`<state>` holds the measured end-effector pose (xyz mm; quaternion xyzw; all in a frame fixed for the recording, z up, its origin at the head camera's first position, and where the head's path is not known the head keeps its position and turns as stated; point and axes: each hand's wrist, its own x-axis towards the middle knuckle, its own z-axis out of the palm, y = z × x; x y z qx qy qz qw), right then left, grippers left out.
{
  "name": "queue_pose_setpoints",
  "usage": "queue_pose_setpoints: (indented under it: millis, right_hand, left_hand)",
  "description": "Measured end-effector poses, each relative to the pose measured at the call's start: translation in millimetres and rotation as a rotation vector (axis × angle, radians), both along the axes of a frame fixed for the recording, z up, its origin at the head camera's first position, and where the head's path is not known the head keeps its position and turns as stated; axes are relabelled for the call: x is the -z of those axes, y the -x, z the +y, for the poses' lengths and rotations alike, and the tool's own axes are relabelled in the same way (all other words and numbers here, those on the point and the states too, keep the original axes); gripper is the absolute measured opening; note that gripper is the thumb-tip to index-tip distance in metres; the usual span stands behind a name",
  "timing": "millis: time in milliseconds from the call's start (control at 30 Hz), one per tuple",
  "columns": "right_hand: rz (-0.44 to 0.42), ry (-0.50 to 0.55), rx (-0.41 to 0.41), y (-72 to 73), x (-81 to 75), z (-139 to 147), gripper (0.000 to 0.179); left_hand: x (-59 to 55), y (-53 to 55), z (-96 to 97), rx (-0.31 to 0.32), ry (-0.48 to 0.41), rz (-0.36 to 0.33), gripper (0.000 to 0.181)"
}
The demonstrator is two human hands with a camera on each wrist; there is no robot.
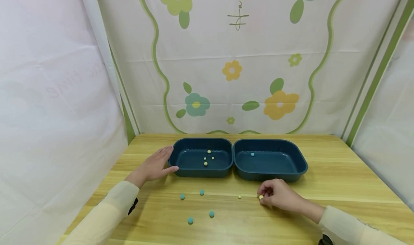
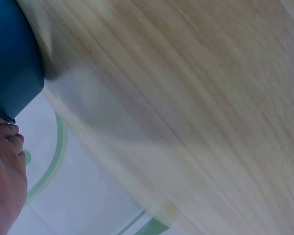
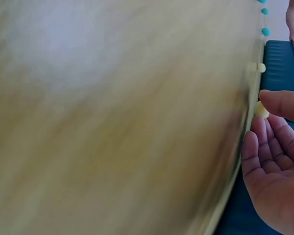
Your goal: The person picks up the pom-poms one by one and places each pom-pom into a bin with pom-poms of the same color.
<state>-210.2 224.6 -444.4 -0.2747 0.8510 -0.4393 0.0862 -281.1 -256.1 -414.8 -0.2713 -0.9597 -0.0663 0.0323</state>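
My right hand [image 1: 279,194] pinches a small yellow ball [image 1: 261,197] between thumb and fingertips, low over the wood table in front of the right bin. The right wrist view shows this yellow ball [image 3: 261,109] at the thumb tip. With fingers straight, my left hand [image 1: 156,165] rests against the left rim of the left dark blue bin [image 1: 200,173]. Several yellow balls, two sizes, lie in that bin. One blue ball [image 1: 252,154] lies in the right dark blue bin [image 1: 271,176]. A smaller yellow ball [image 1: 239,197] sits on the table, left of my right hand.
Several blue balls, among them one blue ball [image 1: 211,214] nearest the front, lie on the table [image 1: 155,216] before the left bin. The bins stand side by side near the back edge. A flowered cloth [image 1: 207,51] hangs behind, with white cloth on both sides.
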Motion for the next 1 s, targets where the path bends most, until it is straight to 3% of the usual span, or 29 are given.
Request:
queue_pose_setpoints:
  millis: [567,1000]
  right_hand:
    - [0.042,0.084,0.029,1.1,-39.4,-21.1,0.014]
    - [0.065,0.146,0.110,28.3,-56.9,-57.8,0.015]
  left_hand:
    - [-0.3,-0.9,-0.6,0.002,-0.008,-0.003,0.090]
    - [1.4,0.7,-1.0,0.001,-0.008,-0.003,0.091]
